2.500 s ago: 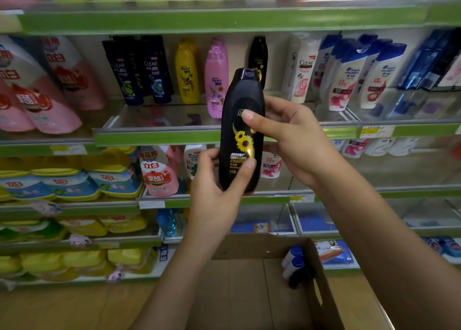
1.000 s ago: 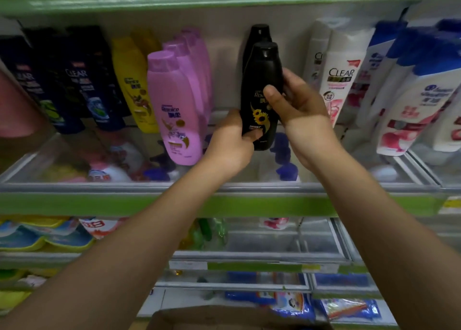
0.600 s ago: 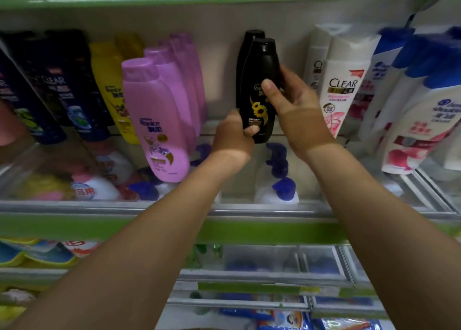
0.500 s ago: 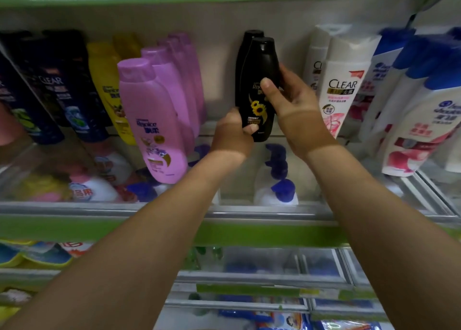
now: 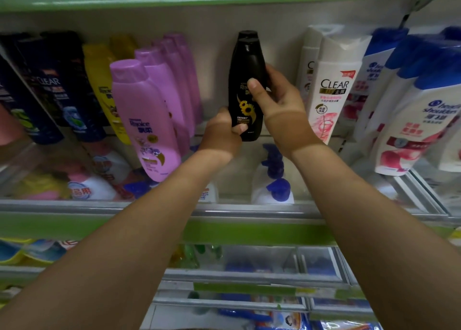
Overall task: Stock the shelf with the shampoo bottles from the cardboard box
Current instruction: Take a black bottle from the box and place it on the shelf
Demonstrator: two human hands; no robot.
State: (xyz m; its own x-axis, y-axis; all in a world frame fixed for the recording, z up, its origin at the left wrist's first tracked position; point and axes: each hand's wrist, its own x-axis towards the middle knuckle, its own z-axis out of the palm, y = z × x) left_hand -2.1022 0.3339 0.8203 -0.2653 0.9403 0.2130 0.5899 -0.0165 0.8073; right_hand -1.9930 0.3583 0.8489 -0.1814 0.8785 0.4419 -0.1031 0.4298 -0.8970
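Both hands hold the black plastic shampoo bottle w/ sunflower label (image 5: 247, 90) upright near the back edge of the glass shelf (image 5: 249, 213). Left hand (image 5: 220, 130) pinches its base; right hand (image 5: 277, 97) wraps its middle, thumb across the label. Second black bottle (image 5: 245, 34) stands directly behind.

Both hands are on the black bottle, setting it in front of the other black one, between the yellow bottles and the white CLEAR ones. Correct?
Not quite. The head view shows pink bottles, not yellow, just left of the slot. The rest holds: left hand and right hand hold the black bottle before the other black one, white CLEAR bottles to the right.
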